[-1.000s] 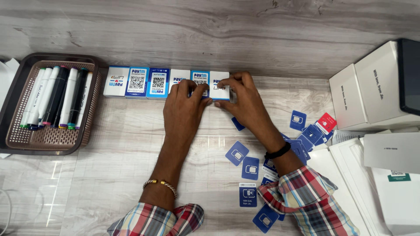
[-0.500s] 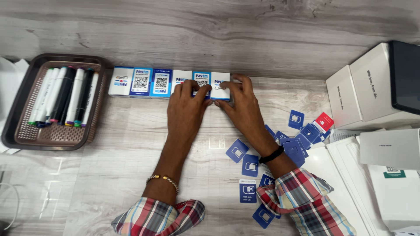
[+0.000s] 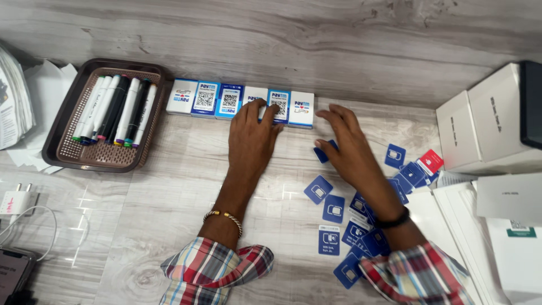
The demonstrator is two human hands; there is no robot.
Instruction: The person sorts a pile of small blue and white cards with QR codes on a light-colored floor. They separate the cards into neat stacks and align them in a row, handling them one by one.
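A row of several small white and blue boxes with code squares (image 3: pixel 206 99) stands along the wall edge of the grey wooden table. My left hand (image 3: pixel 252 133) rests flat on the row, fingers spread over the two boxes near its right end. The last white box (image 3: pixel 301 109) stands free beside it. My right hand (image 3: pixel 345 142) hovers to the right of the row, fingers apart, with its thumb touching a small blue card (image 3: pixel 322 153) lying on the table.
A brown mesh tray (image 3: pixel 73 152) of markers (image 3: pixel 116 110) sits at the left. Several blue cards (image 3: pixel 333 209) and a red one (image 3: pixel 430 161) are scattered at the right, near white boxes (image 3: pixel 485 124). A charger plug (image 3: pixel 14 201) and papers lie far left.
My right hand let go of the last white box and drew back to the right, down to a blue card. My left hand stayed on the row. The view shifted left.
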